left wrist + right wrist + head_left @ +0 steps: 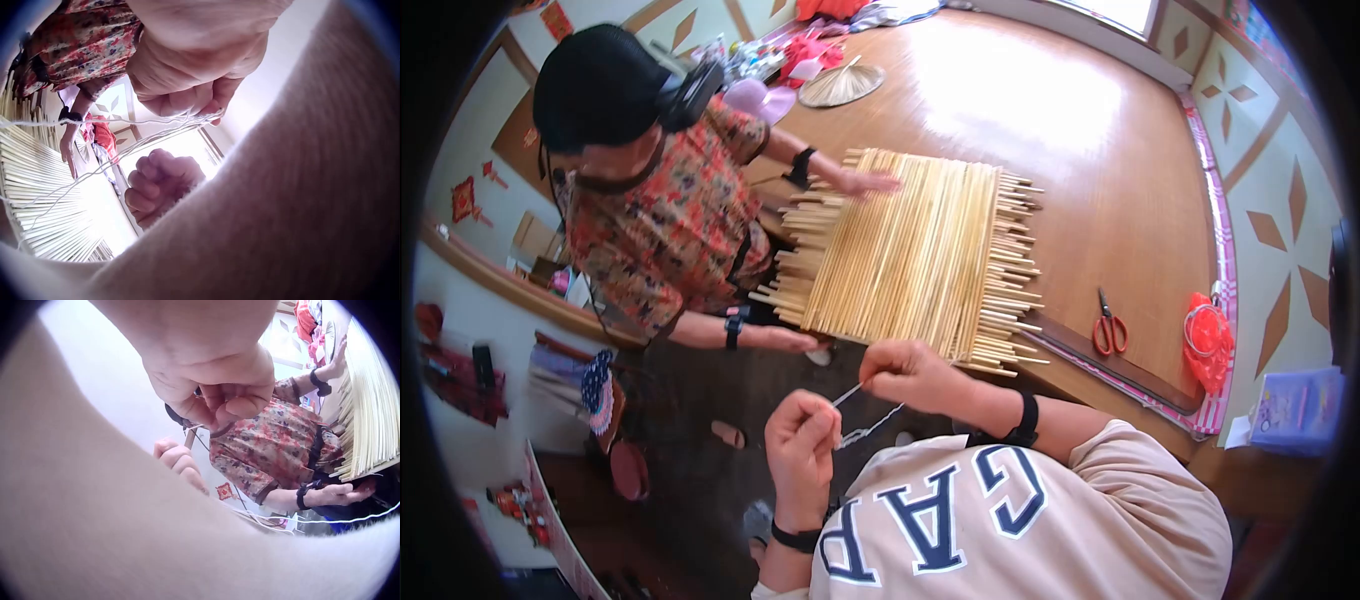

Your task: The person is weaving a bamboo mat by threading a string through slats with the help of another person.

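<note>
My left hand (pixel 800 440) is raised off the near side of the platform, its curled fingers pinching white string (pixel 156 132). Close beside it, my right hand (pixel 912 376) has thumb and fingertips drawn together on the same string. A short taut length runs between the two hands in the head view, and a looser twisted length hangs below. Just beyond my right hand lies a mat of pale, thin stalks (pixel 905 255), laid side by side with uneven ends sticking out. Strands reach toward the stalks in the left wrist view.
Another person in a flowered shirt (pixel 670 210) stands at the left, one hand over the mat, the other under its near edge. Red-handled scissors (pixel 1110 330) and a red plastic bag (pixel 1206 340) lie on the wooden platform (pixel 1120 220). A straw hat (pixel 842 84) sits farther back.
</note>
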The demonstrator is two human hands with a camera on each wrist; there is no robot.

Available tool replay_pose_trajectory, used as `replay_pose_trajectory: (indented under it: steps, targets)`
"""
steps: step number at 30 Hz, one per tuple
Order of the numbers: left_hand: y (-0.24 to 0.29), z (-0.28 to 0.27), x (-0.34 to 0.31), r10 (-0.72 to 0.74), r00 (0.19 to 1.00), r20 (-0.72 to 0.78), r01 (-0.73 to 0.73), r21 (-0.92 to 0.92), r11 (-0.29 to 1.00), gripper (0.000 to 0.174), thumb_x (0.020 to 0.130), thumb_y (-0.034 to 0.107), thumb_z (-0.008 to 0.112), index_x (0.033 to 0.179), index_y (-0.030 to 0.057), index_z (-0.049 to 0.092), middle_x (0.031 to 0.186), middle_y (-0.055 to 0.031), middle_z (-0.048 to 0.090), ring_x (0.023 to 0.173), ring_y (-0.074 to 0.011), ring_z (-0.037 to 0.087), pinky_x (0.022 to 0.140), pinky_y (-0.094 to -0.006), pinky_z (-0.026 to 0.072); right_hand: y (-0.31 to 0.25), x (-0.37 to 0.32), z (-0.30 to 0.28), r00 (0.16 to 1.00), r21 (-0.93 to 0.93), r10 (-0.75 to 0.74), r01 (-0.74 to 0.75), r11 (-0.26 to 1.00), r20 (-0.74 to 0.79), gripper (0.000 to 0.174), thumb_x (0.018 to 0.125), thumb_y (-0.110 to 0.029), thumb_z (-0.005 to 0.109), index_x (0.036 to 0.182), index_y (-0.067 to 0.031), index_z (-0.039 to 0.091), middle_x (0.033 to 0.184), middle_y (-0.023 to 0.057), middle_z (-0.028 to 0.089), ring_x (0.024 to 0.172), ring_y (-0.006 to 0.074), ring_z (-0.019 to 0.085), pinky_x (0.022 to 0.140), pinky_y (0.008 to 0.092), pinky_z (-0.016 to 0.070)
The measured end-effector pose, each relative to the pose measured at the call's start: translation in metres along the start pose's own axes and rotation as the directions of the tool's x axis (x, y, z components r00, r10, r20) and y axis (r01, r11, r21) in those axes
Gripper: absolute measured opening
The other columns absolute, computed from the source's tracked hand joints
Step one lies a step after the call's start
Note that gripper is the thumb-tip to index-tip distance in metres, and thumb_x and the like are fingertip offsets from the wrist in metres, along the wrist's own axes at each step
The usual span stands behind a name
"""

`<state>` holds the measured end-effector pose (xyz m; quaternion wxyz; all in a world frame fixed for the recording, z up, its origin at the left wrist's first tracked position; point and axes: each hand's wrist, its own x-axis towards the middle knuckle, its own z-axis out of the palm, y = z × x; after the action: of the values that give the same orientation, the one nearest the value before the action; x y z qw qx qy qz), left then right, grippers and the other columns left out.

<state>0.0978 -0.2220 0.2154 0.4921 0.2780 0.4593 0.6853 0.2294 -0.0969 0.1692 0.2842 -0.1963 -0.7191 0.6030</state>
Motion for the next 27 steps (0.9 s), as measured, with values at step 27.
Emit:
replay_pose_trajectory:
  steps: [27]
  targets:
    - [0.003, -0.015, 0.020, 0.041, 0.998, -0.052, -0.032, 0.161, 0.987, 0.033, 0.081, 0.004, 0.062, 0.113, -0.0011, 0.055, 0.077, -0.0026, 0.062, 0.052, -0.0022, 0.045, 0.046, -0.0151, 0.0375, -0.054, 0.024, 0.019, 0.998, -0.426, -0.021, 0.044, 0.904, 0.060, 0.035, 0.076, -0.007, 0.066, 0.108, -0.0027, 0.053, 0.068, 0.0110, 0.061, 0.058, 0.0154, 0.061, 0.053, 0.0259, 0.0475]
